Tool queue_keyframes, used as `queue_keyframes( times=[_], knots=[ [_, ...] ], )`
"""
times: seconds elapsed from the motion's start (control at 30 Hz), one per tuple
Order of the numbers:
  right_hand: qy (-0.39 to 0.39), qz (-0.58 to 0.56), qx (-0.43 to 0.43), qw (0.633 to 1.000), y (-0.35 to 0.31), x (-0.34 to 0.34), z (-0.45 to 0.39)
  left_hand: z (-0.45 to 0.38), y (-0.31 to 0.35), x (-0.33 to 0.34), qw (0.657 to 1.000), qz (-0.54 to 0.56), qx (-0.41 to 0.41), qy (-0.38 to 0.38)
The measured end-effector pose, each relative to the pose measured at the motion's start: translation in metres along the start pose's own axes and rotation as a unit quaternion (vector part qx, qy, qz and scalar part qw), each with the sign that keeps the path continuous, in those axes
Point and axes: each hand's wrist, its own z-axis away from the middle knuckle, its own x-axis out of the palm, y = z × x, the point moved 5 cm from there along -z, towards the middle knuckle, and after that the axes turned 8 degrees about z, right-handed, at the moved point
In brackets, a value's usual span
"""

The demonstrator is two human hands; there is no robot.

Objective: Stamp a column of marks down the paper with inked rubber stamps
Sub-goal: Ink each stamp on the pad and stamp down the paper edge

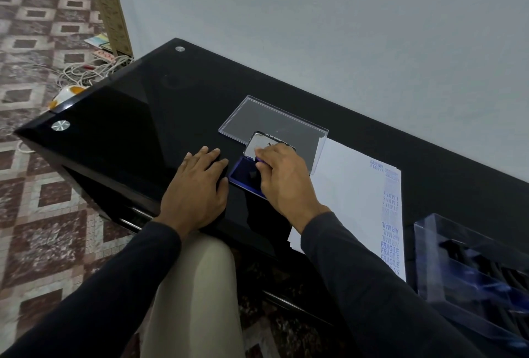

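A blue ink pad (242, 174) lies open on the black glass table (137, 117), its lid (259, 144) tipped up behind it. My right hand (282, 177) grips a rubber stamp (260, 159) and holds it down on the pad; the stamp is mostly hidden under my fingers. My left hand (197, 190) rests flat on the table just left of the pad, fingers spread. To the right lies white paper (355, 194) with a column of blue marks (390, 226) along its right edge, reading SAMPLE, AIR MAIL and FRAGILE.
A clear plastic lid (266, 117) lies behind the pad. A clear box (469, 269) holding dark stamps stands at the right, beside the paper. A grey wall runs behind the table. Cables (91, 71) lie on the patterned floor at left.
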Motion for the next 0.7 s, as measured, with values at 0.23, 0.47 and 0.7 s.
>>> queue_keyframes(
  times=[0.23,0.47,0.7],
  knots=[
    [-0.001,-0.009,0.011,1.000,0.0009,-0.0074,0.0026,-0.0002,0.0011,-0.0002,1.000,-0.007,0.000,0.002],
    [-0.008,-0.010,0.013,1.000,0.0011,-0.0004,-0.0016,0.0007,0.0011,-0.0012,1.000,-0.002,0.007,0.013],
    [-0.007,-0.016,0.013,1.000,0.0012,-0.0067,0.0017,0.0001,0.0003,-0.0004,1.000,-0.009,0.003,0.008]
  ],
)
